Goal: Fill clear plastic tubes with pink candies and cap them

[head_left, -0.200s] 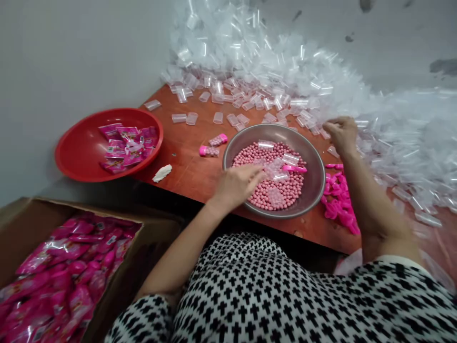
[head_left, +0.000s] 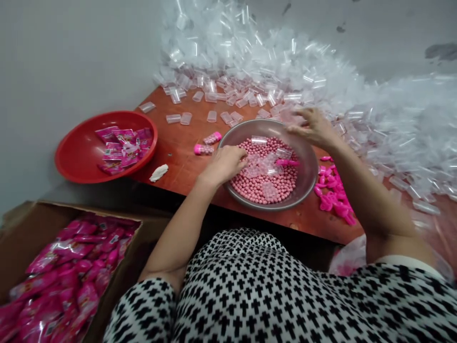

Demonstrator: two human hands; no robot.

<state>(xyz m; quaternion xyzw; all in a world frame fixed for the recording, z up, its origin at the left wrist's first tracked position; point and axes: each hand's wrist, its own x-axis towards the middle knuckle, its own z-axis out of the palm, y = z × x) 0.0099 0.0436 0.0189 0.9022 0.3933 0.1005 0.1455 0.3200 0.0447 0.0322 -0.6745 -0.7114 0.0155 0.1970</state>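
Note:
My left hand (head_left: 227, 164) is over the left rim of a grey metal bowl (head_left: 307, 178), its fingers curled together; anything inside them is hidden. Pink beads (head_left: 250, 189) fill the bottom of the bowl. Several clear plastic tubes (head_left: 274, 169) and a bright pink plastic piece (head_left: 287, 163) lie on the beads. Above the bowl's far right rim, my right hand (head_left: 313, 127) has its thumb and fingers bent around what looks like a clear plastic tube (head_left: 288, 116), blurred at the fingertips. Two bead-filled tubes with pink caps (head_left: 204, 149) lie left of the bowl.
Clear tubes form a large heap (head_left: 257, 57) across the back and right of the table (head_left: 182, 157). Pink plastic pieces (head_left: 332, 188) lie right of the bowl. At left are a red basin (head_left: 76, 152) with pink packets, a white scrap (head_left: 159, 173), and a carton (head_left: 150, 238) of pink packets.
My right hand has come left from the tube heap to the bowl's far rim. My left hand has drawn slightly back and up toward the left rim. The view has shifted a little.

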